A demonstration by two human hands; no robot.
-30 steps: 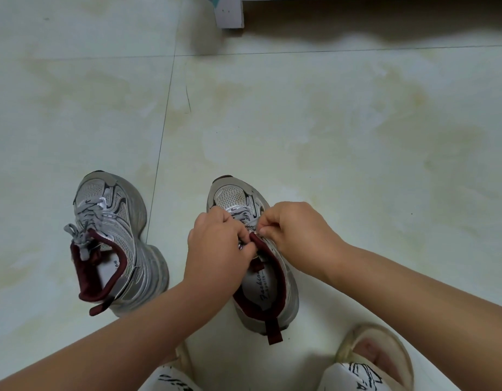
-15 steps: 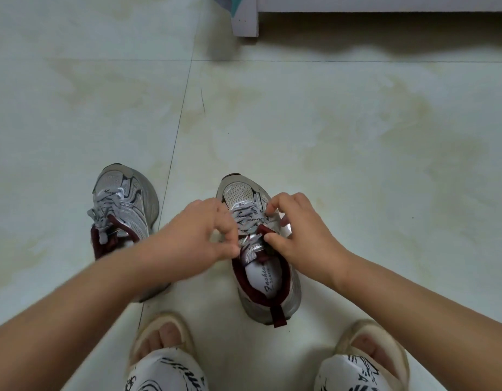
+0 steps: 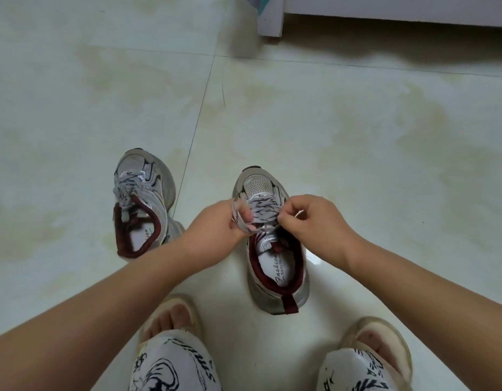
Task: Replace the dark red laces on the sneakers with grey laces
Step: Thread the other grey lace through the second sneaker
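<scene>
Pointing toe away, sneaker (image 3: 272, 244) w/ hands (image 3: 216, 224) gripping grey laces (image 3: 262, 208).

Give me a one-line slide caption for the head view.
Both hands, left hand and right hand, pull grey lace ends on right sneaker; left sneaker beside it.

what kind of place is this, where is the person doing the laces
Probably indoors at home, perhaps a bedroom: a glossy pale tiled floor, the foot of a white furniture piece at the top, and the person squatting in house slippers over the sneakers.
</scene>
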